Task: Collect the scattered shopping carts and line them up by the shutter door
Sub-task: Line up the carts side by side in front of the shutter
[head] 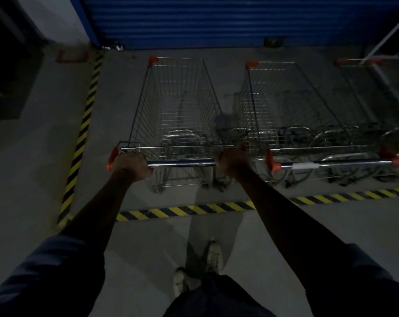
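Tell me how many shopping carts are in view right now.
3: the gripped cart under both hands, a second cart to its right, a third cart at the dim right edge. More may be hidden beyond.

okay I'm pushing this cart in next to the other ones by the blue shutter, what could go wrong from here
Right side could scrape: your cart sits very close to the neighbouring cart, and your right hand on the handle is nearest that gap, so it might get pinched. Pushing on, the front could bump the shutter door. The lighting is dim, so the wheels are hard to see.
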Available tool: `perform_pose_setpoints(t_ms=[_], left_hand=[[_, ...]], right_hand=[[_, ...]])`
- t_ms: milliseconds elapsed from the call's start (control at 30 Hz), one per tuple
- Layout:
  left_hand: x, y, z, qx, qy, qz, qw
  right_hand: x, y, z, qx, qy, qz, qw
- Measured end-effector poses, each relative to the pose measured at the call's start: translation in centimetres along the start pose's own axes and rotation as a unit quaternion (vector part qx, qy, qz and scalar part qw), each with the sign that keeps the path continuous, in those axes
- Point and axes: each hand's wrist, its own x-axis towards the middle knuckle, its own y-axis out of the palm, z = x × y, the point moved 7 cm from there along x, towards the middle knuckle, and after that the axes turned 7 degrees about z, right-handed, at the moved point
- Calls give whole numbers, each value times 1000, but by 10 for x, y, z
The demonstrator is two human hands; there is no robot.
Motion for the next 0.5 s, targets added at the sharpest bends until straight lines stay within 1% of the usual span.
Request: perform_pose_setpoints(t_ms=[67, 133, 167, 233, 267, 300, 367, 467, 500], left_hand=[[-9, 0, -5, 7, 2, -5, 1000], [-17, 7, -5, 11, 7, -10, 1000], [-20, 14, -5, 15, 14, -8, 1000], [-30, 21, -6, 4, 26, -6, 1000], [-36, 20, -8, 2, 35, -14, 999], [-40, 21, -11, 4, 44, -19, 999], [-46, 25, -16, 1, 58, -25, 998], [-50, 36, -15, -5, 89, -23, 996], [-50, 37, -12, -8, 92, -27, 995]], right_hand=[[-13, 3, 0, -30, 8, -21, 999], [-27, 10, 5, -36, 4, -16, 999], [-37, 8, 6, 3, 11, 3, 1000], [-53, 7, 3, 54, 28, 5, 998], [-55, 13, 3, 33, 12, -12, 999], [-57, 21, 6, -22, -20, -53, 998], [-57, 41, 0, -81, -27, -86, 993], [-61, 47, -6, -96, -15, -60, 993], [-66, 42, -5, -77, -7, -50, 996]])
